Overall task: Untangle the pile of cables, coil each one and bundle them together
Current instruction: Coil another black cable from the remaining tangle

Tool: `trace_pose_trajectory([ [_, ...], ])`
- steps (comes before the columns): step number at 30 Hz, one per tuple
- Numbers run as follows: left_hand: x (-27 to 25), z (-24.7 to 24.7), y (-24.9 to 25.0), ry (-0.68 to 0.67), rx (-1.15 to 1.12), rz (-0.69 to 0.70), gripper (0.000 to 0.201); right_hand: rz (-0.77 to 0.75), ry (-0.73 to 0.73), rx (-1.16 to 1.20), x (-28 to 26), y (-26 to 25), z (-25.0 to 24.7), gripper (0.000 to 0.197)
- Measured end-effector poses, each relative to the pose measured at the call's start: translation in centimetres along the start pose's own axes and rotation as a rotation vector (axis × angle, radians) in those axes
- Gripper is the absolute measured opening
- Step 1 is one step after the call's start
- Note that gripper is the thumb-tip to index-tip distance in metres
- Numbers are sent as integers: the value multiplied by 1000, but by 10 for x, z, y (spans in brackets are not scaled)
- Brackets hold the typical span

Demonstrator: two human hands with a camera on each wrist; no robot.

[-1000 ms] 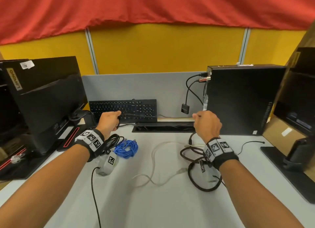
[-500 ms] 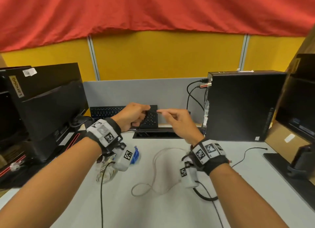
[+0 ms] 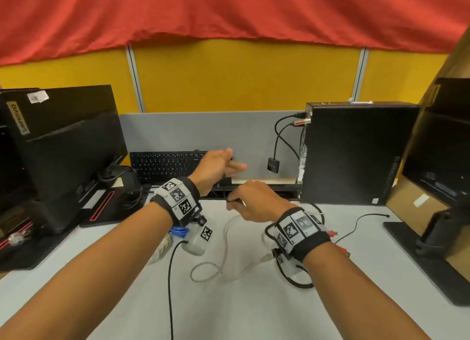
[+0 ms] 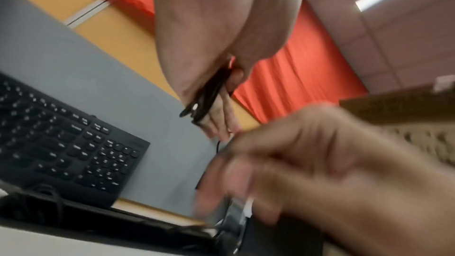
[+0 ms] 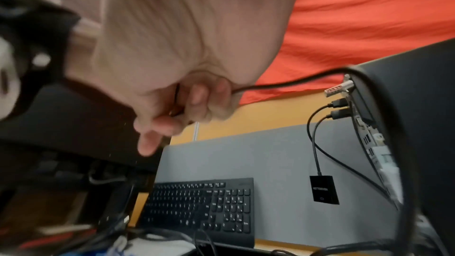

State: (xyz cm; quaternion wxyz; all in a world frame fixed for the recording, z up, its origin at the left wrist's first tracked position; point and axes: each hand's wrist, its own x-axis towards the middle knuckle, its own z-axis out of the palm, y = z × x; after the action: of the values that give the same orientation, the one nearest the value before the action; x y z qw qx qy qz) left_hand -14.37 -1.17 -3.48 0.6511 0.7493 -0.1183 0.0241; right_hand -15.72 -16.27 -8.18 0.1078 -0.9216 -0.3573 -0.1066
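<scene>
Head view: two hands winding a thin black cable

Head view shows a wide grey counter (image 3: pixel 254 314) with a dark computer box (image 3: pixel 356 151) standing at the right and a keyboard (image 3: pixel 165 165) leaning on the back wall. Cables still lie loose on the counter: a long pale cable (image 3: pixel 225 253) in open loops in the middle, a thick black loop (image 3: pixel 295 283) under the right wrist, and a small blue bundle (image 3: pixel 179 231) tucked under the left wrist.

Both hands are up above the counter, close together. The left hand (image 3: pixel 216 169) is closed around a small bunch of black cable loops (image 4: pixel 209 94); the left wrist view shows the strands pressed between thumb and fingers. The right hand (image 3: pixel 254 202) pinches the same thin black cable (image 5: pixel 283 83), which runs off from its fingers.

This cable looks light, soft and bendy, so it should curl easily. It may also spring open if let go. I think the best place to hold it is right where the loops cross, with the other hand feeding the free end. The thick black loop looks stiffer and will likely want bigger loops.
</scene>
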Motion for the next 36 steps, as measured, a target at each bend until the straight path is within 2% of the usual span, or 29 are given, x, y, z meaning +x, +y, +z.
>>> trace_pose_trajectory([
  [2,-9,-1,-14,-117,230,19,32,3,169,114,-2,2,-13,14],
  [5,-19,0,-23,-203,270,-45,36,30,369,201,-3,13,-31,11],
  [9,-26,-4,-15,-215,-140,-183,43,82,491,305,-4,30,-27,16],
  [12,-26,-14,-6,-163,-407,-159,45,130,561,392,-13,48,-14,22],
  [14,-24,-19,-2,-93,-577,-124,45,172,520,430,-20,57,-7,25],
  [17,-16,-12,-1,54,-692,-58,48,156,248,294,-18,45,2,26],
  [19,-13,3,-7,113,-565,5,45,110,54,147,-11,27,3,28],
  [21,-15,18,-18,145,-213,111,37,37,-32,83,-7,12,1,25],
  [24,-20,21,-37,125,489,414,39,0,50,218,-9,2,-9,16],
  [26,-23,12,-42,76,718,468,43,20,199,342,-13,5,-17,17],
  [28,-25,1,-44,16,697,394,44,63,372,467,-17,13,-27,12],
  [30,-30,-6,-47,-58,506,258,45,85,518,551,-20,23,-35,12],
  [33,-35,-16,-45,-111,237,112,45,91,568,537,-22,37,-37,8],
  [36,-33,-35,-37,-119,138,112,45,155,622,485,-27,57,-31,13],
])
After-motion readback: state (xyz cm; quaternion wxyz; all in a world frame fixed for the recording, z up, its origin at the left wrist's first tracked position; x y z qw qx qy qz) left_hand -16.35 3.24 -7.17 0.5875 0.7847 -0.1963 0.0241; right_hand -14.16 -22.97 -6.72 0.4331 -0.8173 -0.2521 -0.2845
